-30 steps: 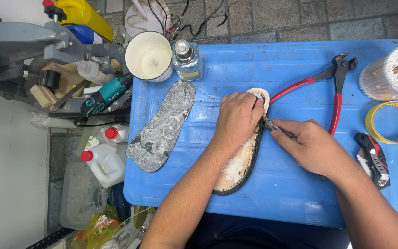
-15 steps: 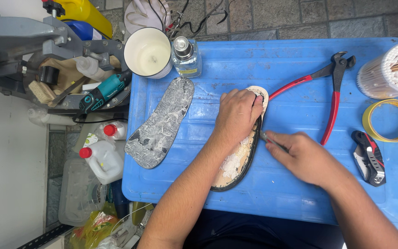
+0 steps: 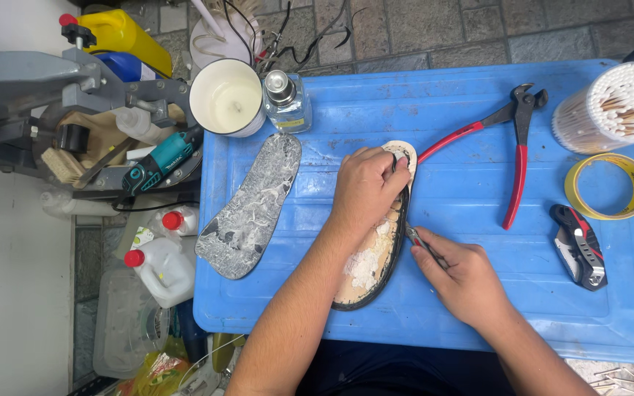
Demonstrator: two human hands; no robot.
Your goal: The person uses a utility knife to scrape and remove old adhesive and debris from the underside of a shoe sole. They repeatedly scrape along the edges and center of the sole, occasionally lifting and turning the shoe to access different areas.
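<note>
The right hand (image 3: 467, 282) lies nearest, low on the blue lid (image 3: 464, 132) that serves as a worktop. Its fingers are curled tight around a thin tool (image 3: 418, 238), whose tip meets the right edge of the shoe (image 3: 372, 260) about halfway along. The shoe lies sole-side up, just left of this hand, running from near the lid's front edge up toward its middle; its surface is pale with white patches inside a dark rim.

The left hand (image 3: 365, 191) lies flat over the upper half of the shoe, palm down, fingers spread loosely and bent over the toe end, pressing rather than gripping. So the shoe sits under the left hand and beside the right, between the two forearms.

Left of the shoe, apart from it, a loose sole (image 3: 251, 209) lies grey and mottled, tilted the same way. To the right, a black-and-red folding knife (image 3: 580, 246) lies near a ring of yellow tape (image 3: 609, 185). Red-handled pincers (image 3: 508, 139) lie above and right of the left hand, one handle reaching almost to the shoe's toe.

At the far edge stand a white cup (image 3: 227, 97), a small glass bottle (image 3: 285, 103), and, at the right corner, a tub of cotton swabs (image 3: 614, 103).
</note>
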